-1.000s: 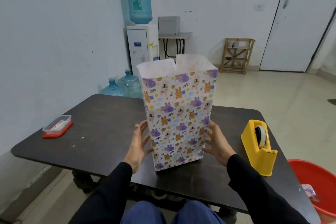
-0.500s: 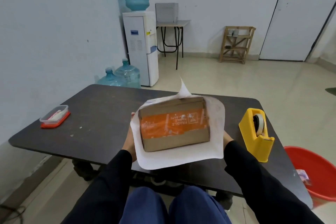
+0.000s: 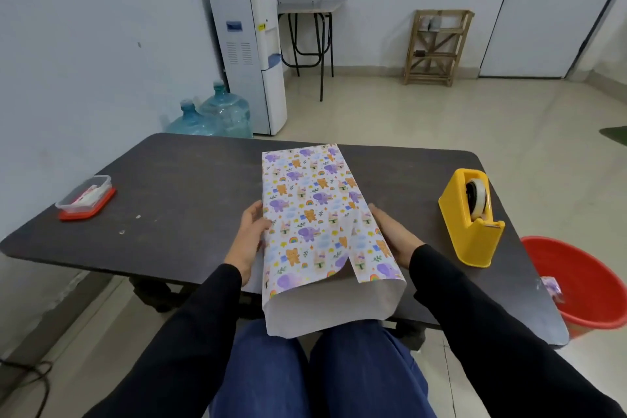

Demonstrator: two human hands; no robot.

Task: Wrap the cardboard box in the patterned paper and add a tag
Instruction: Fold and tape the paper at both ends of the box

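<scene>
The cardboard box is hidden inside a sleeve of patterned paper (image 3: pixel 315 210) printed with elephants and bears, lying flat on the dark table (image 3: pixel 186 180). The sleeve's open end (image 3: pixel 332 309), white inside, faces me and overhangs the table's near edge above my lap. A slit in the paper's top layer runs up from that end. My left hand (image 3: pixel 251 237) holds the sleeve's left side with its thumb on top. My right hand (image 3: pixel 395 236) rests flat against the right side, fingers straight.
A yellow tape dispenser (image 3: pixel 470 217) stands to the right on the table. A small clear container with a red lid (image 3: pixel 84 198) sits at the far left. A red bucket (image 3: pixel 583 282) is on the floor beyond the table's right corner.
The wrapped box stood upright a second ago, then tipped with its open end toward me showing the cardboard. Now it lies flat on the table, both hands still at its sides.
</scene>
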